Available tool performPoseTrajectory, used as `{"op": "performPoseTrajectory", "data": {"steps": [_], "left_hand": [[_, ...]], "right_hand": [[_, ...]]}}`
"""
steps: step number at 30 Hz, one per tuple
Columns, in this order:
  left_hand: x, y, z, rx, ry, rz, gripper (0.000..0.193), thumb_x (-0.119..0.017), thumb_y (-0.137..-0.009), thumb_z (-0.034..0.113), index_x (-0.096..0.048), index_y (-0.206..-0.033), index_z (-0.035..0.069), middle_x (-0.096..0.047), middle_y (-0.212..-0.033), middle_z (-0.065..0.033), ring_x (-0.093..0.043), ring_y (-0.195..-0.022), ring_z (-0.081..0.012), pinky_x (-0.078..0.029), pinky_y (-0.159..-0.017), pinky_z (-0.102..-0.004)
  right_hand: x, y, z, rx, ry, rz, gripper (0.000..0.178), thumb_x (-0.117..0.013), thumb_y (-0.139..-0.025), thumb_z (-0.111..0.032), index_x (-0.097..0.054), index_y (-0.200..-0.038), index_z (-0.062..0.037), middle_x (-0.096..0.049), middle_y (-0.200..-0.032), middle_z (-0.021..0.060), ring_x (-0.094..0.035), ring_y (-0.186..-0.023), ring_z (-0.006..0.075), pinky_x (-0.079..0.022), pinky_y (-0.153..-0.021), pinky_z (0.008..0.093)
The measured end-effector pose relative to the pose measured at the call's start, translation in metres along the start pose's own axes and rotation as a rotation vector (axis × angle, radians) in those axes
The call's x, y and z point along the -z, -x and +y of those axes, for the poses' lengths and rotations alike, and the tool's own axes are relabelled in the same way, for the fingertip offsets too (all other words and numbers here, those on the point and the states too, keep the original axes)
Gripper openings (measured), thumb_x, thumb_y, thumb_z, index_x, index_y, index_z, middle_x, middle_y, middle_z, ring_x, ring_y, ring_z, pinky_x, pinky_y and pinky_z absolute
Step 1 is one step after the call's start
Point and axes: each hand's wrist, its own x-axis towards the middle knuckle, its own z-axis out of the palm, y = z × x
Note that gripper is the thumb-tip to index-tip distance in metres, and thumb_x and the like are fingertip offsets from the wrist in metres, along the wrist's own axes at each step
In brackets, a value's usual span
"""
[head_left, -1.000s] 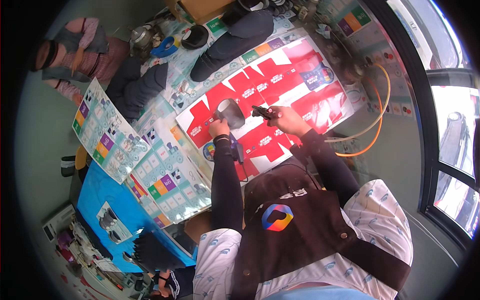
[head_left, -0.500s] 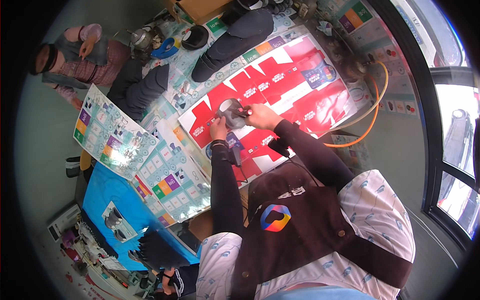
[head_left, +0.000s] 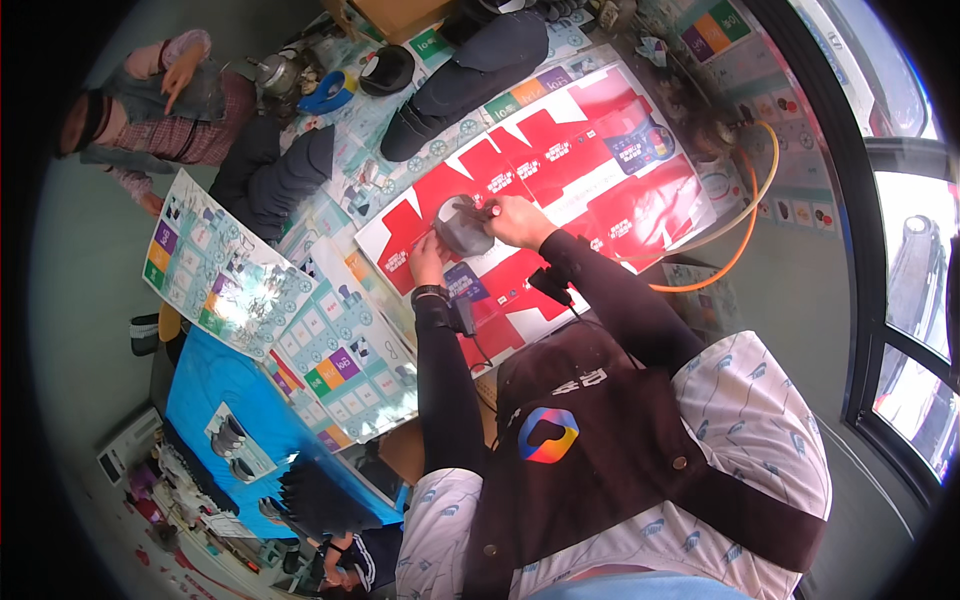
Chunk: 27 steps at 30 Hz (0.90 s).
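Observation:
A dark grey curved piece with a pale oval opening [head_left: 466,231], which looks like a shoe upper, lies on a red and white printed sheet [head_left: 600,205]. My left hand [head_left: 428,264] grips its near left edge with the fingertips. Over its right side, my right hand [head_left: 520,222] is closed around a small red-ended tool [head_left: 493,209]. The tool's kind is too small to make out, and my fingers cover most of it.
Overlapping dark pieces form a long stack [head_left: 465,80] behind the sheet and another stack [head_left: 290,180] at left. A blue tape roll [head_left: 335,93] lies between them. An orange hose [head_left: 735,255] curves at right. Another person [head_left: 175,110] stands at far left.
My left hand has shifted slightly left and toward me along the grey piece's edge. My right hand has moved slightly, still holding the tool. The person at left has raised a hand.

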Motion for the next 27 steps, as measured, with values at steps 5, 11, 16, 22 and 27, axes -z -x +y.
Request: {"op": "performPoseTrajectory", "data": {"steps": [5, 11, 16, 22, 27], "left_hand": [[0.005, 0.003, 0.006, 0.002, -0.078, 0.070, 0.045, -0.052, -0.105, 0.029, -0.055, -0.140, 0.001, -0.067, -0.130, -0.0174, -0.066, -0.116, -0.0277, -0.050, -0.095, -0.0392], [0.019, 0.000, -0.002, -0.046, -0.174, 0.097, 0.041, -0.055, -0.101, 0.026, -0.061, -0.137, 0.006, -0.072, -0.118, -0.0107, -0.065, -0.093, -0.0173, -0.050, -0.081, -0.0304], [0.018, -0.003, -0.008, -0.022, -0.209, 0.090, 0.039, -0.059, -0.097, 0.022, -0.065, -0.132, 0.005, -0.074, -0.113, -0.0082, -0.060, -0.081, -0.0126, -0.047, -0.073, -0.0283], [0.020, -0.012, -0.009, -0.168, -0.300, 0.130, 0.030, -0.062, -0.094, 0.011, -0.070, -0.120, -0.001, -0.076, -0.103, -0.0098, -0.066, -0.078, -0.0131, -0.052, -0.070, -0.0271], [0.041, -0.021, -0.011, -0.373, -0.530, 0.143, 0.023, -0.065, -0.094, 0.012, -0.074, -0.111, -0.001, -0.077, -0.101, -0.0113, -0.069, -0.083, -0.0160, -0.055, -0.075, -0.0290]], "right_hand": [[0.003, -0.004, 0.001, -0.018, -0.040, 0.029, 0.030, -0.054, -0.082, -0.021, -0.069, -0.088, 0.0052, -0.067, -0.087, 0.0324, -0.066, -0.089, 0.0494, -0.052, -0.082, 0.0558], [0.003, -0.011, 0.002, 0.026, 0.012, -0.187, 0.032, -0.055, -0.081, -0.022, -0.068, -0.085, 0.0070, -0.066, -0.085, 0.0341, -0.067, -0.087, 0.0489, -0.053, -0.079, 0.0549], [-0.001, -0.008, 0.004, 0.048, 0.025, -0.079, 0.033, -0.053, -0.083, -0.023, -0.068, -0.082, 0.0065, -0.067, -0.086, 0.0337, -0.067, -0.088, 0.0489, -0.054, -0.081, 0.0547], [-0.003, -0.012, 0.016, 0.062, 0.067, -0.181, 0.033, -0.052, -0.083, -0.022, -0.068, -0.081, 0.0066, -0.067, -0.087, 0.0336, -0.067, -0.090, 0.0487, -0.053, -0.083, 0.0552], [-0.004, -0.012, 0.015, -0.014, 0.020, -0.152, 0.039, -0.062, -0.080, -0.023, -0.072, -0.115, -0.0084, -0.071, -0.098, 0.0257, -0.067, -0.098, 0.0436, -0.054, -0.086, 0.0475]]}}
